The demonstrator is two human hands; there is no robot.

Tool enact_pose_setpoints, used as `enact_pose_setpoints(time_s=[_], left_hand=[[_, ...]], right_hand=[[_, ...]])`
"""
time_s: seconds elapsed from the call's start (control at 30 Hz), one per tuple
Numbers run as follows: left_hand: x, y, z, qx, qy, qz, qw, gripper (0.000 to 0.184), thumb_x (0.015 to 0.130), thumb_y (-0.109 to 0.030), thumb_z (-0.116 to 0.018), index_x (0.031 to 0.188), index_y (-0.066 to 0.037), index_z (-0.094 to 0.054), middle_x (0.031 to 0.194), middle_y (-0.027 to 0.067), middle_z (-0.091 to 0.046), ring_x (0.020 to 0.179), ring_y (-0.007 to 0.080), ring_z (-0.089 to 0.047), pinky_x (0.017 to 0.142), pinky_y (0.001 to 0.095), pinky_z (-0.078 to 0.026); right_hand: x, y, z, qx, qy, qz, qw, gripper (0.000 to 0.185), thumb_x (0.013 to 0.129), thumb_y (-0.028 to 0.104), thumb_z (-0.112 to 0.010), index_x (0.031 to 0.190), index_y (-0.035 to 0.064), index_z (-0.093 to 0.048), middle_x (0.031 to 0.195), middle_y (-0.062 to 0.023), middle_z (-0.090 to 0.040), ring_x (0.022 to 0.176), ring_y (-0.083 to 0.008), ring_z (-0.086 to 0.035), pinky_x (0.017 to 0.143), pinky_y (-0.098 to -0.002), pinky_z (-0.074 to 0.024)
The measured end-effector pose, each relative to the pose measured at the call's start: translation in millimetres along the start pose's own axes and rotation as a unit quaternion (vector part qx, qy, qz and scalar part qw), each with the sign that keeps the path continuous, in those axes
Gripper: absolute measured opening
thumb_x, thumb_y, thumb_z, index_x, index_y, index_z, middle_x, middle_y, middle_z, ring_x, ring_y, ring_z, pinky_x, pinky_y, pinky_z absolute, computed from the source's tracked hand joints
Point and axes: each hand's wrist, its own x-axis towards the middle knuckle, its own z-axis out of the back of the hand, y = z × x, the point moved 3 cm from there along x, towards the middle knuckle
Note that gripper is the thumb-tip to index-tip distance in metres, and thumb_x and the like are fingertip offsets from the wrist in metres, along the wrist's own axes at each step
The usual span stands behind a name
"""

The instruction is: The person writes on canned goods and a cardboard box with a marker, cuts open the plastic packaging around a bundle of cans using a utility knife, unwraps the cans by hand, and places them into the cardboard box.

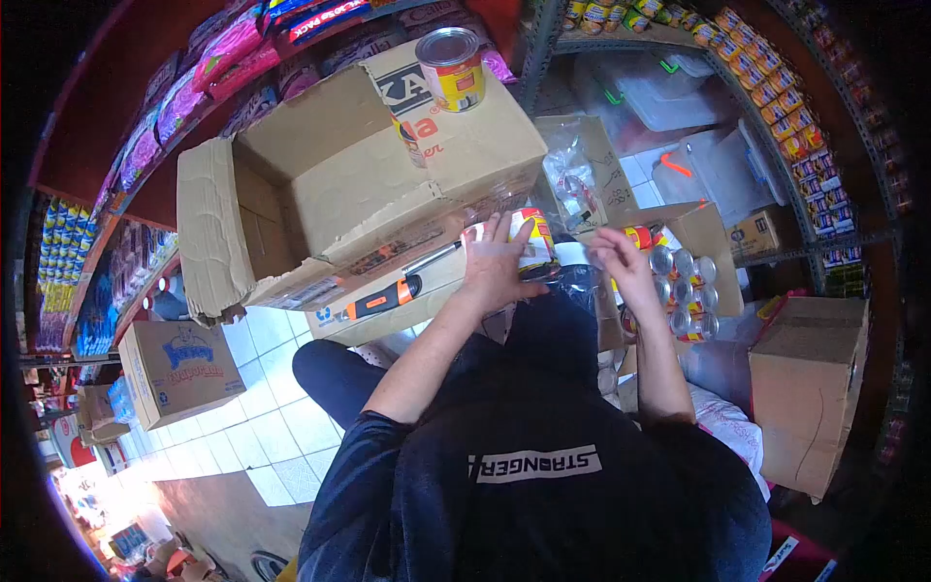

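Observation:
My left hand (497,262) is wrapped over a yellow, red and white can (531,241) lying on its side in front of me. To the right of that can, my right hand (621,268) is raised with its fingers bent together near a small white piece (572,254). Whether the fingers pinch anything is too small to make out. An orange and black utility knife (385,297) lies on cardboard left of my left hand, below a thin metal rod (432,258). Another can (452,70) stands upright on the large box's flap.
A large open cardboard box (320,155) stands ahead. On the right, an open carton (705,225) holds several cans (684,291). A tall brown box (810,393) is farther right, and a printed carton (182,369) sits on the left floor. Stocked shelves (766,87) surround me.

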Motion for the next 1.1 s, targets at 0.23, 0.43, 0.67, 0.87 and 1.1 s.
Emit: enact_pose_setpoints(time_s=[0.23, 0.43, 0.67, 0.87, 1.1], left_hand=[[19, 3, -29, -0.364, -0.085, -0.079, 0.924, 0.041, 0.088, -0.031, -0.056, 0.124, -0.01, -0.056, 0.133, 0.0133, -0.049, 0.133, 0.0357, -0.031, 0.11, 0.0464, -0.02], [14, 12, -24, -0.47, -0.054, -0.052, 0.88, 0.029, 0.093, -0.011, -0.043, 0.114, -0.005, -0.062, 0.128, 0.0137, -0.053, 0.134, 0.033, -0.031, 0.111, 0.0413, -0.023], [3, 32, -14, -0.758, -0.054, 0.123, 0.638, 0.047, 0.095, -0.039, -0.04, 0.117, -0.002, -0.061, 0.14, 0.0182, -0.041, 0.138, 0.0292, -0.024, 0.112, 0.0379, -0.02], [-7, 43, -18, -0.791, -0.086, 0.074, 0.601, 0.063, 0.095, -0.051, -0.035, 0.119, 0.002, -0.058, 0.142, 0.0182, -0.036, 0.138, 0.025, -0.023, 0.112, 0.0383, -0.019], [-14, 57, -22, -0.899, -0.053, 0.084, 0.426, 0.07, 0.094, -0.053, -0.037, 0.132, 0.006, -0.042, 0.139, 0.015, -0.042, 0.127, 0.0293, -0.041, 0.107, 0.0428, -0.031]], right_hand=[[16, -35, -34, -0.155, 0.026, 0.104, 0.982, 0.06, 0.078, 0.015, -0.07, 0.132, 0.0022, -0.045, 0.125, -0.0187, -0.053, 0.118, -0.0249, -0.051, 0.099, -0.0327, -0.0382], [15, -49, -49, -0.302, 0.014, 0.138, 0.943, 0.075, 0.07, 0.029, -0.077, 0.134, 0.0054, -0.043, 0.138, -0.0191, -0.04, 0.131, -0.0335, -0.034, 0.107, -0.0437, -0.0272], [5, -27, -61, -0.34, 0.004, 0.068, 0.938, 0.066, 0.076, 0.033, -0.071, 0.134, 0.0125, -0.046, 0.144, -0.0155, -0.034, 0.138, -0.0289, -0.023, 0.108, -0.0573, -0.0038], [9, 0, -72, -0.253, 0.038, 0.156, 0.954, 0.063, 0.079, 0.031, -0.07, 0.134, 0.0111, -0.045, 0.139, -0.0146, -0.042, 0.135, -0.0296, -0.031, 0.109, -0.0507, -0.0138], [24, -6, -90, 0.218, 0.108, -0.035, 0.969, 0.06, 0.089, 0.009, -0.06, 0.14, 0.004, -0.03, 0.134, -0.0128, -0.046, 0.122, -0.0208, -0.046, 0.097, -0.0337, -0.0417]])
